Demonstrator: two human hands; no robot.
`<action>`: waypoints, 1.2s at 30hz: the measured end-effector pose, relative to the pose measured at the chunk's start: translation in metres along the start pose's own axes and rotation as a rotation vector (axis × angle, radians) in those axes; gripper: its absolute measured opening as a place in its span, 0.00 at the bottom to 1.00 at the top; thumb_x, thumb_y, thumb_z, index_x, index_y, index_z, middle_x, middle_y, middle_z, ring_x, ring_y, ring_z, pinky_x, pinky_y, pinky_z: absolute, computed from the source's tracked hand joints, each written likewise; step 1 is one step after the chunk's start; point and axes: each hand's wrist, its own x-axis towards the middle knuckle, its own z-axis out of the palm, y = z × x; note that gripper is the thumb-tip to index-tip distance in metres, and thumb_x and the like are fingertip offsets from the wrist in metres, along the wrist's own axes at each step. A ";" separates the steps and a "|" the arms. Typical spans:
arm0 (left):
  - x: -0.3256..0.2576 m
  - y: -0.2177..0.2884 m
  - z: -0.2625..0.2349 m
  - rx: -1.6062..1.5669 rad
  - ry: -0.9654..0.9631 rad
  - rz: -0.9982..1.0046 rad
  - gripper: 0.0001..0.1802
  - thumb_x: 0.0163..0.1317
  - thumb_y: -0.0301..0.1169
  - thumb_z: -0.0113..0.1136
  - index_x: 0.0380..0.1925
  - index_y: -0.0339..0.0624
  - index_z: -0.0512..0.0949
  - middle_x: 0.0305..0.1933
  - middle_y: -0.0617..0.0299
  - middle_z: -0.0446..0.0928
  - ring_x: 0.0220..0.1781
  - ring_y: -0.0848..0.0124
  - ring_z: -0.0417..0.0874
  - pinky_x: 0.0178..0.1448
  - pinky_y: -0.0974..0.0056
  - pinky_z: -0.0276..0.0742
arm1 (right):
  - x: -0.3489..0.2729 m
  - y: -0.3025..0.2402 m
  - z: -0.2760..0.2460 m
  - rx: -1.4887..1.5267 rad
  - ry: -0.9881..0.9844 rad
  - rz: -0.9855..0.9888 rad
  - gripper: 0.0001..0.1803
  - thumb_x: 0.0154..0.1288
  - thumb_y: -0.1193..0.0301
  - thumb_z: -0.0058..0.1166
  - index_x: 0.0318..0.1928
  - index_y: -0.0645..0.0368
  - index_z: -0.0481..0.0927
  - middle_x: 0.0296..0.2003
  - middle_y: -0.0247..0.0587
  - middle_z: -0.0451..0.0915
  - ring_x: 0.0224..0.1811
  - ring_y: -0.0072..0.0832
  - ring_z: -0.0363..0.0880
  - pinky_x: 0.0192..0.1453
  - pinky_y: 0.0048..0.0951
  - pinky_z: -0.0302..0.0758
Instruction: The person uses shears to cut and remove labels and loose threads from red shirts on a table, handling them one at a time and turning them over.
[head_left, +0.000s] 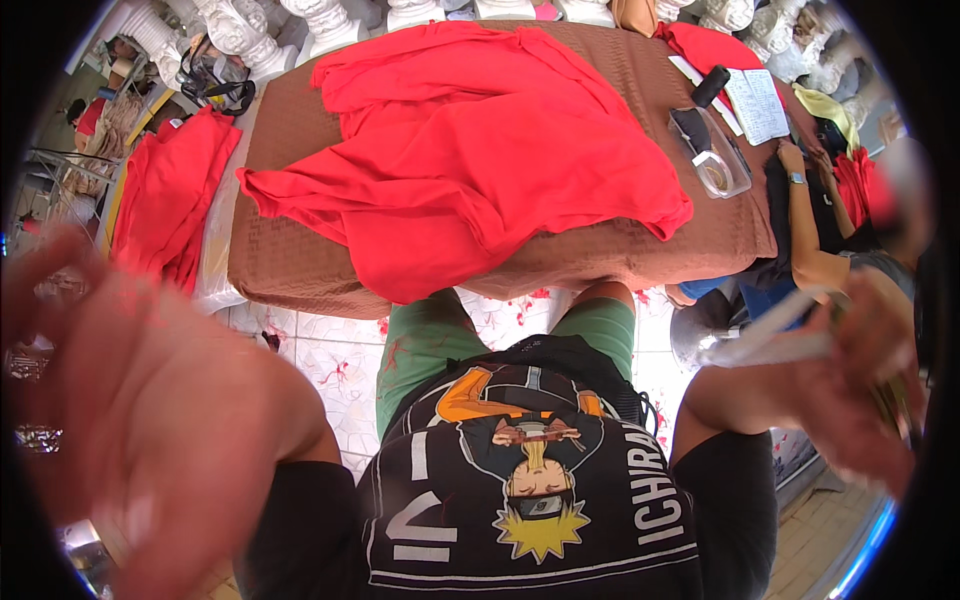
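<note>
A red cloth garment [480, 150], rumpled and spread wide, lies on the brown-covered table [290, 130] in front of me. My left hand [150, 400] is raised close at the far left, blurred, its thumb and fingers apart with nothing visible in them. At the far right, my right hand [855, 410] is also up and blurred, closed around a slim metallic tool [892, 405] whose kind I cannot make out. A whitish blurred strip [770, 338] sticks out beside that hand toward the middle. Neither hand touches the garment.
Another red cloth [175, 190] hangs at the table's left. A clear plastic box [712, 155], a black cylinder [711, 86] and an open notebook [757, 106] occupy the right corner. A seated person [815, 220] works there. White ornate pillars [330, 25] line the back.
</note>
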 end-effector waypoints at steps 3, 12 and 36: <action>-0.054 -0.045 0.048 0.096 -0.281 -0.293 0.21 0.57 0.34 0.69 0.48 0.41 0.75 0.35 0.62 0.78 0.32 0.73 0.79 0.36 0.68 0.75 | -0.042 0.036 0.011 -0.157 -0.067 0.340 0.19 0.50 0.76 0.68 0.46 0.62 0.82 0.40 0.40 0.83 0.43 0.27 0.82 0.45 0.26 0.77; -0.170 -0.077 0.113 0.324 -0.679 -0.610 0.23 0.50 0.28 0.69 0.48 0.43 0.73 0.35 0.58 0.75 0.35 0.66 0.79 0.41 0.64 0.76 | -0.177 0.124 0.073 -0.501 -0.509 0.882 0.17 0.51 0.76 0.65 0.45 0.55 0.82 0.42 0.39 0.82 0.35 0.36 0.83 0.36 0.35 0.79; -0.115 -0.073 0.111 -0.106 -0.679 -0.793 0.21 0.59 0.16 0.52 0.53 0.36 0.76 0.52 0.59 0.80 0.50 0.73 0.80 0.55 0.67 0.73 | -0.122 0.131 0.057 -0.345 0.018 0.909 0.08 0.62 0.72 0.62 0.35 0.65 0.79 0.26 0.37 0.77 0.27 0.22 0.72 0.35 0.23 0.71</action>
